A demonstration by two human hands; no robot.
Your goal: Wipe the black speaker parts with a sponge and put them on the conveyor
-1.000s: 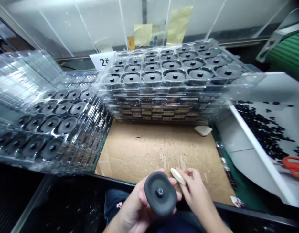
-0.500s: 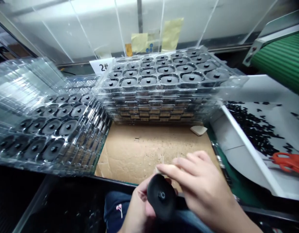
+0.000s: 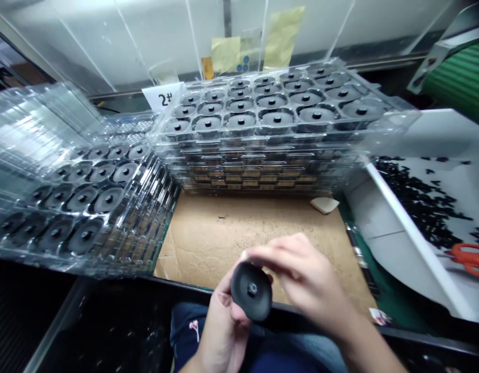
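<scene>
My left hand grips a round black disc with a small hub at its centre, held up near the table's front edge. My right hand lies over the disc's upper edge. Its fingers are pressed together on a pale beige piece that they almost wholly cover. Both hands hover above a worn sheet of cardboard.
A stack of clear trays filled with the same discs stands behind the cardboard, and another stack is at the left. A second beige wedge lies on the cardboard. At the right, a white tray holds black trimmings and orange scissors.
My right hand has moved left from beside the disc to over its top edge, hiding the beige piece. The disc has tilted and sits a little higher in my left hand.
</scene>
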